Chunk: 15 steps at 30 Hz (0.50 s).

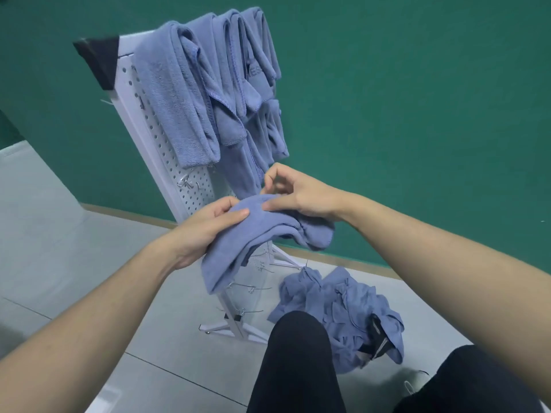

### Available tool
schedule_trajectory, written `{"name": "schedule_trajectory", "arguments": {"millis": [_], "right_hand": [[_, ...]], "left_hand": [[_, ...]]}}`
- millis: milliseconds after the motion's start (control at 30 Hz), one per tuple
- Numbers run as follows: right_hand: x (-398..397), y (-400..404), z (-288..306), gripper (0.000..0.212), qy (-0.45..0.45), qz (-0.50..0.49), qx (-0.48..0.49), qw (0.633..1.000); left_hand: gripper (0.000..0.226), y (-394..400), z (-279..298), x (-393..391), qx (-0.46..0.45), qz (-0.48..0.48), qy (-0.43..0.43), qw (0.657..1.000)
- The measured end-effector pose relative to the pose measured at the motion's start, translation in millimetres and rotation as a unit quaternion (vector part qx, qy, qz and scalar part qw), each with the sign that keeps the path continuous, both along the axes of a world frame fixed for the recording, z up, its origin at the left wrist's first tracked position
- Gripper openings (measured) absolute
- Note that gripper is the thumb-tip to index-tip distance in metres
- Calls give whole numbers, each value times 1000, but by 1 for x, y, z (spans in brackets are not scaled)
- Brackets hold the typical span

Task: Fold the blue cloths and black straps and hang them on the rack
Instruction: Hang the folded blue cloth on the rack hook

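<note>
A folded blue cloth (262,234) hangs between my hands in front of the white pegboard rack (140,120). My left hand (205,225) grips its left side, thumb on top. My right hand (295,192) pinches the cloth's upper edge with thumb and fingers. Several folded blue cloths (185,93) hang from the rack's upper hooks. A heap of unfolded blue cloths (337,305) lies on the floor by my knees, with a black strap (377,338) lying in it.
Bare wire hooks (247,287) stick out of the rack's lower part. A black piece (100,59) covers the rack's top left corner. A green wall stands behind; the floor is grey tile. My dark-trousered knees (298,353) are at the bottom.
</note>
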State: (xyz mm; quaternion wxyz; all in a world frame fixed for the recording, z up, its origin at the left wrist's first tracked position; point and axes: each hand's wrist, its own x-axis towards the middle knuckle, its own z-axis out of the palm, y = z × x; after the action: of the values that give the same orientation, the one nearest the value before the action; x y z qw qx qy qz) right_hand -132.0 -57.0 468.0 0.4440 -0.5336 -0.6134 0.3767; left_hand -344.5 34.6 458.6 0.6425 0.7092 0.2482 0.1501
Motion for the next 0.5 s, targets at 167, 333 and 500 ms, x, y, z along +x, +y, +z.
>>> {"name": "schedule_trajectory", "arguments": {"millis": [167, 333, 500], "right_hand": [[-17, 4, -9, 14, -95, -109, 122, 982], [-28, -2, -24, 65, -183, -66, 110, 975], [-42, 8, -18, 50, -273, -201, 162, 927]], "left_hand": [[29, 4, 3, -3, -56, 84, -69, 993], [47, 11, 3, -2, -83, 137, -134, 978], [61, 12, 4, 2, -42, 138, -161, 976]]}}
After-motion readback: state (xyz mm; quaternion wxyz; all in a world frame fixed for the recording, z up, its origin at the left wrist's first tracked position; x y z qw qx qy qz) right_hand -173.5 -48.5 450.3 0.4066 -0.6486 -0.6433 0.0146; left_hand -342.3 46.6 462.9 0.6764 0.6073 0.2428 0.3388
